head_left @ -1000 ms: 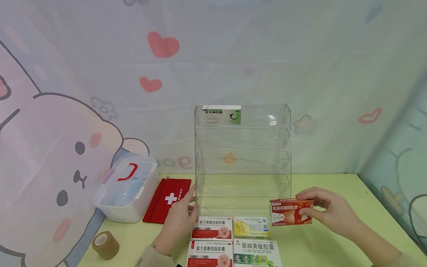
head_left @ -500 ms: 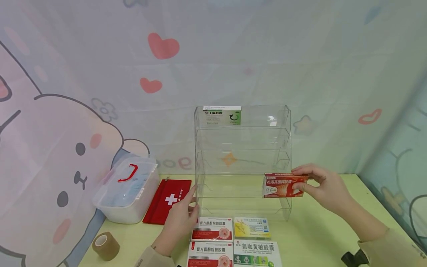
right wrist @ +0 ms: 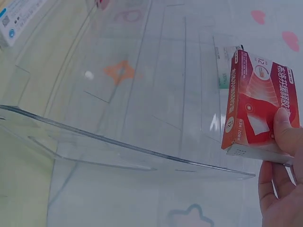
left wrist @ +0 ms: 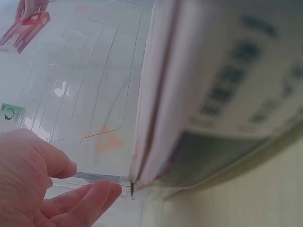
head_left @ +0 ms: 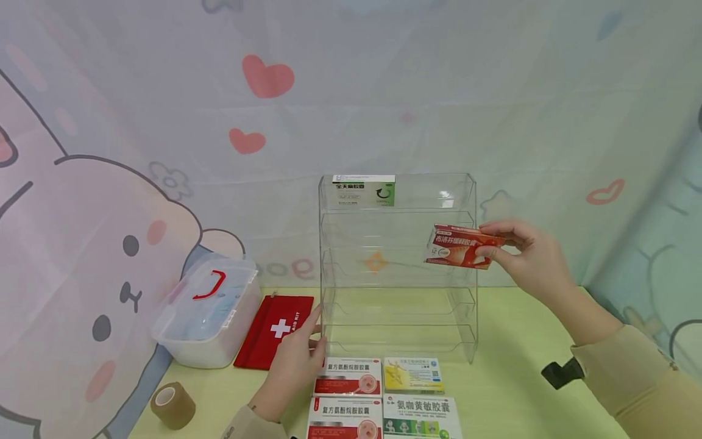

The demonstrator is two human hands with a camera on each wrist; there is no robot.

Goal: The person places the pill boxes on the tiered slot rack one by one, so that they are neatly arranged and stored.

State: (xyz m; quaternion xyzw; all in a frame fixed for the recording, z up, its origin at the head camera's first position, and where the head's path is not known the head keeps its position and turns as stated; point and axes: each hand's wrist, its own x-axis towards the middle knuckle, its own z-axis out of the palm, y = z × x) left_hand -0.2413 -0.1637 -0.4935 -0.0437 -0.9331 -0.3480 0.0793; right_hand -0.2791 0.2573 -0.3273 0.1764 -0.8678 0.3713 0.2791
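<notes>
Holding the red box (head_left: 460,247) tilted before the clear rack (head_left: 397,286), upper right.
Your right hand (head_left: 534,259) is pinching one end, left hand (head_left: 293,360) gripping rack edge; tilt could be causing a rack snag.

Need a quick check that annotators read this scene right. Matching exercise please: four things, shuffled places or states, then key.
Things
1. Orange-red box
2. Green-and-white box
3. Tape roll
4. Red pouch

Places or states
A. Lying between the plastic case and the clear rack
B. Held between the thumb and fingers of the right hand
C. On the rack's top tier
D. Brown, on the table, at the lower left of the head view

Pairs: 1-B, 2-C, 3-D, 4-A
</notes>
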